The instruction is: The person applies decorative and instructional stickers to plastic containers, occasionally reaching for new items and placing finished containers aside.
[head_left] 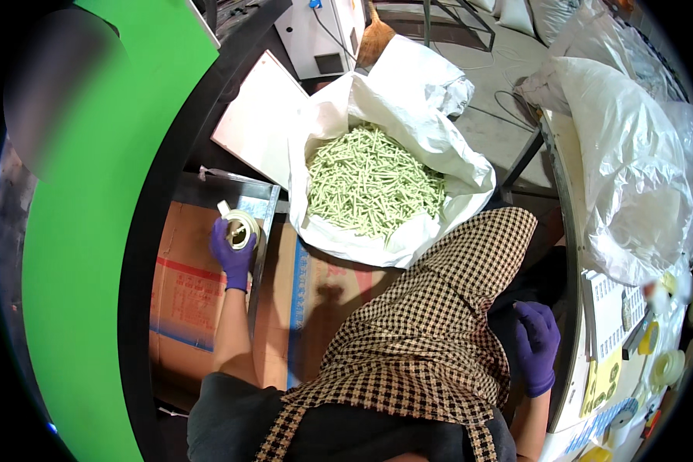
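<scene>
My left hand (231, 254), in a purple glove, grips a pale, round, hollow cup-like thing (252, 224) with a short tab at its rim. A few small pale bits show inside it. It is above the metal-edged tray (266, 202) and a brown cardboard box (183, 289). To its right stands a large white sack (470, 179), rolled open and full of short pale-green sticks (373, 185). My right hand (537, 346), also purple-gloved, hangs beside my checked apron (416, 331), near the bench edge. Its fingers are loosely bent and apart, with nothing visible in them.
A green belt-like surface (85, 262) with a black curved border runs along the left. On the right, a bench (566, 169) bears clear plastic bags (624, 154), printed sheets (607, 316) and tape rolls (667, 368). A broom (375, 38) and white machine cabinet (309, 35) stand beyond the sack.
</scene>
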`<state>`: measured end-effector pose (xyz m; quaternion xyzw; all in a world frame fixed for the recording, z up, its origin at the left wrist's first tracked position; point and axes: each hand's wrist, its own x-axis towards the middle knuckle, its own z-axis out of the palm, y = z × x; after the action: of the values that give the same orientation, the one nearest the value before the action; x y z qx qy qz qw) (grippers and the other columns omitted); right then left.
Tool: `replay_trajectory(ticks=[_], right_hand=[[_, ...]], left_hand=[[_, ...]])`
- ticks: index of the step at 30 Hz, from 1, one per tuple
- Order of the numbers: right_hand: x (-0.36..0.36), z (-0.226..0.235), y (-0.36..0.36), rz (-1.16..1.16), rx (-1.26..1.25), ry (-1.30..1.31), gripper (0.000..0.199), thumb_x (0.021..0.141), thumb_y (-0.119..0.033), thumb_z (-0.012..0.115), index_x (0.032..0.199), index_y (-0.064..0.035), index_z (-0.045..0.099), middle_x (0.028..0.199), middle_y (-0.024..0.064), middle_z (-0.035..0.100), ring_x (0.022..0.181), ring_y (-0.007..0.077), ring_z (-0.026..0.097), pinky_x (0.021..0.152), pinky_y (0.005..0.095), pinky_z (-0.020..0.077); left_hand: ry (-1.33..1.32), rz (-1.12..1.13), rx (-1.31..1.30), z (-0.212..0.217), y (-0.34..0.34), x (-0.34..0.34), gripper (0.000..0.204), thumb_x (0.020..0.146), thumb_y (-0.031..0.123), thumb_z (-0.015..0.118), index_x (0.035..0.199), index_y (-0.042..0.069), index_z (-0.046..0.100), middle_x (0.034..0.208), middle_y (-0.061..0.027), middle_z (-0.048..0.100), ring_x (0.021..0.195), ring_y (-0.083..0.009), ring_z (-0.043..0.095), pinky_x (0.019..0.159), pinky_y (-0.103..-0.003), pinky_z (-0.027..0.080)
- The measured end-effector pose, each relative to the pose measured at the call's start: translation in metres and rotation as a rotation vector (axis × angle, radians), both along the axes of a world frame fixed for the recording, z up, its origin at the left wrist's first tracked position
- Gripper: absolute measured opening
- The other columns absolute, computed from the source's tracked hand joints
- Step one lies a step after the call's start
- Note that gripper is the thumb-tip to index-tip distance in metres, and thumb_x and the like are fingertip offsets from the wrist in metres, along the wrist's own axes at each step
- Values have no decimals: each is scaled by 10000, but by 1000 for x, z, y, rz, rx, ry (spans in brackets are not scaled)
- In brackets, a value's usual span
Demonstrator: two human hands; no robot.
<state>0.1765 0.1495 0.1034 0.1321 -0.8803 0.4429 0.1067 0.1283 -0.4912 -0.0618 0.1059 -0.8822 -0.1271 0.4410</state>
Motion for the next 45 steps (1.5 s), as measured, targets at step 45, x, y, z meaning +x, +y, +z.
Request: replay_trajectory(ticks=[45], right_hand=[[-93,46,124,-428,776,591,290,826,-71,676,1082,-194,734,1030,44,689,863,259,658,674,410,540]], left_hand=[[382,-748,347,206,266,-96,1082,768,123,817,1612,18,149,1479,-225,510,1331,-311,532,1143,-433,418]])
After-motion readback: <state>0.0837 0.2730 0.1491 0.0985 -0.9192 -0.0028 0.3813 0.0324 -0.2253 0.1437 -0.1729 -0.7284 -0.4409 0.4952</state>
